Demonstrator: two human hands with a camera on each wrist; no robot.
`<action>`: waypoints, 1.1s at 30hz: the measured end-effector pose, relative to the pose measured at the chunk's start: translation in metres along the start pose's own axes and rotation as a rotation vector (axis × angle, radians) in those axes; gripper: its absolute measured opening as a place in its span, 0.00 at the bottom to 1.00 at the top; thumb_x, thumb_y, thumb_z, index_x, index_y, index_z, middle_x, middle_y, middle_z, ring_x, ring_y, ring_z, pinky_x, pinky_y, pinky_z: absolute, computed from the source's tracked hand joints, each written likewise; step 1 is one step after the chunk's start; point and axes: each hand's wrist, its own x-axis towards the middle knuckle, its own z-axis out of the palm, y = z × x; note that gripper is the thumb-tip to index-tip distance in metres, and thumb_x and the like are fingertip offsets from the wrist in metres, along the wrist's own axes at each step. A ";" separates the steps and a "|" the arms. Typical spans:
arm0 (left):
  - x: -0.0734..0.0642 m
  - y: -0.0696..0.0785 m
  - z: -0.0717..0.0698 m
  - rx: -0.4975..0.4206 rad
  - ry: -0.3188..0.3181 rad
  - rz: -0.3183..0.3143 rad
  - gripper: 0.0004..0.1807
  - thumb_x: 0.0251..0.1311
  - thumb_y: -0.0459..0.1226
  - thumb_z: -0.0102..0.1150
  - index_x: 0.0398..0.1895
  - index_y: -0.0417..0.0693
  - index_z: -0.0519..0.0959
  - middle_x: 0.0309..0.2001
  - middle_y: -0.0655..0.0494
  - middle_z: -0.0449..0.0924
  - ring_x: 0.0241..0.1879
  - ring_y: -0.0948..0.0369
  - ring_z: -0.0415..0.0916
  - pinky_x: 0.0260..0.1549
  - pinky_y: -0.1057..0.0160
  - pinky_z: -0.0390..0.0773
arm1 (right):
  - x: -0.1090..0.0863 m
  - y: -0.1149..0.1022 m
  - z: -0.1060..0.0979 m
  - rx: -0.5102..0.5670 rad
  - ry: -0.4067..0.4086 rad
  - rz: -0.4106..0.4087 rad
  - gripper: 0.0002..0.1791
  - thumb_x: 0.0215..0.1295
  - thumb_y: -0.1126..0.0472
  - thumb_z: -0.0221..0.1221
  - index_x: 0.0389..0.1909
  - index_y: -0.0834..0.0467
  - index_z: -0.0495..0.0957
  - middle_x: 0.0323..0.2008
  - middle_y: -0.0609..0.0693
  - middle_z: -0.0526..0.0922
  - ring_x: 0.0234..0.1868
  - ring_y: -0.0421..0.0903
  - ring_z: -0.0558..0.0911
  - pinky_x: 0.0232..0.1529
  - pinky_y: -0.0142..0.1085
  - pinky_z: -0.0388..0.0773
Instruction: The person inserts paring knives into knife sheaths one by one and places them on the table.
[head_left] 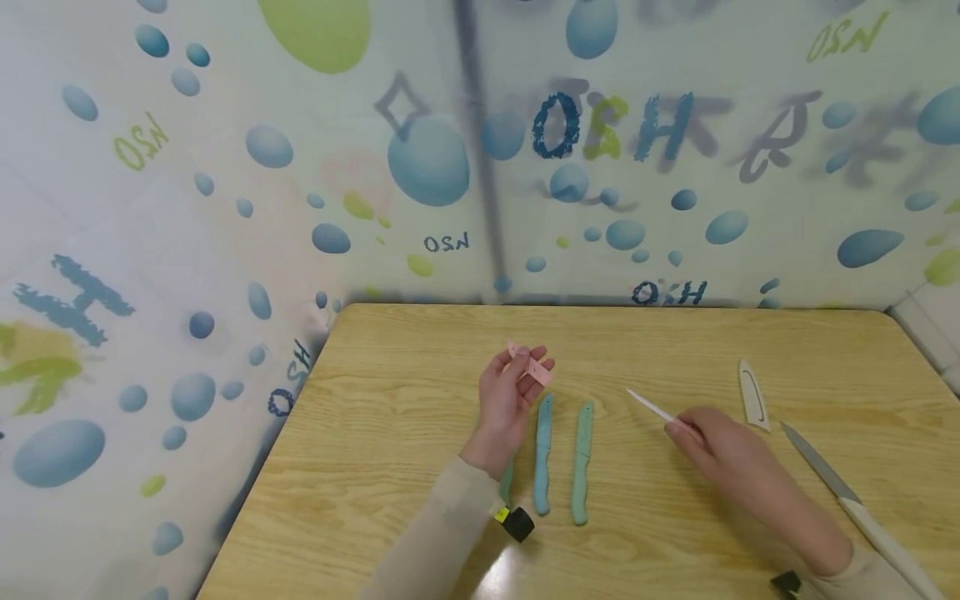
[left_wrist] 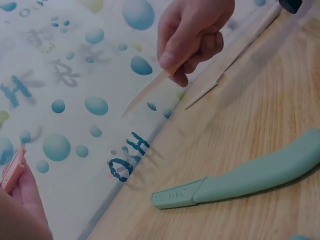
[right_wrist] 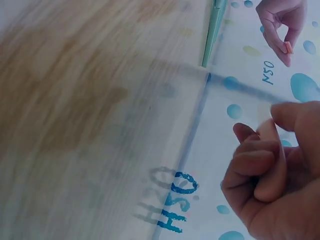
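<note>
My left hand [head_left: 504,408] holds a small pink knife sheath [head_left: 539,372] between thumb and fingers above the table. In the left wrist view, part of that pink sheath [left_wrist: 13,170] shows at the lower left. My right hand [head_left: 731,454] grips a small knife by its pink handle [right_wrist: 271,170], its pale blade [head_left: 647,403] bare and pointing toward the left hand. A blue sheathed knife [head_left: 542,467] and a green sheathed knife [head_left: 582,467] lie side by side just right of my left wrist. Another green knife [head_left: 507,483] is mostly hidden behind that wrist.
On the right of the wooden table [head_left: 360,467] lie a white blade sheath [head_left: 752,398] and a larger bare knife [head_left: 825,468] with a white handle, partly beside my right forearm. A patterned curtain [head_left: 555,225] hangs behind the table's far edge.
</note>
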 end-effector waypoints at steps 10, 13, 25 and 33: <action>-0.007 -0.009 0.002 -0.030 0.041 0.024 0.17 0.78 0.35 0.54 0.60 0.34 0.67 0.56 0.35 0.83 0.44 0.54 0.89 0.45 0.62 0.87 | 0.002 -0.013 0.007 -0.024 0.005 -0.032 0.13 0.81 0.53 0.54 0.38 0.57 0.78 0.24 0.44 0.69 0.25 0.41 0.68 0.26 0.35 0.67; -0.009 -0.012 0.003 -0.040 0.060 0.034 0.16 0.78 0.35 0.54 0.60 0.34 0.67 0.53 0.37 0.84 0.45 0.53 0.89 0.46 0.61 0.87 | 0.001 -0.018 0.009 -0.032 0.011 -0.037 0.11 0.81 0.53 0.55 0.41 0.57 0.77 0.21 0.43 0.66 0.22 0.40 0.65 0.24 0.34 0.65; -0.018 -0.018 0.008 -0.052 0.062 0.022 0.14 0.78 0.35 0.54 0.58 0.37 0.65 0.52 0.40 0.86 0.47 0.53 0.88 0.47 0.62 0.87 | 0.000 -0.033 0.021 0.018 0.056 -0.112 0.10 0.81 0.54 0.55 0.42 0.57 0.75 0.20 0.41 0.63 0.19 0.34 0.61 0.19 0.30 0.62; -0.022 -0.022 0.011 -0.051 0.067 0.020 0.14 0.79 0.34 0.52 0.59 0.36 0.64 0.53 0.40 0.85 0.48 0.54 0.88 0.49 0.62 0.86 | 0.001 -0.039 0.024 -0.018 0.070 -0.116 0.09 0.79 0.54 0.57 0.43 0.57 0.77 0.20 0.40 0.64 0.19 0.34 0.61 0.20 0.30 0.61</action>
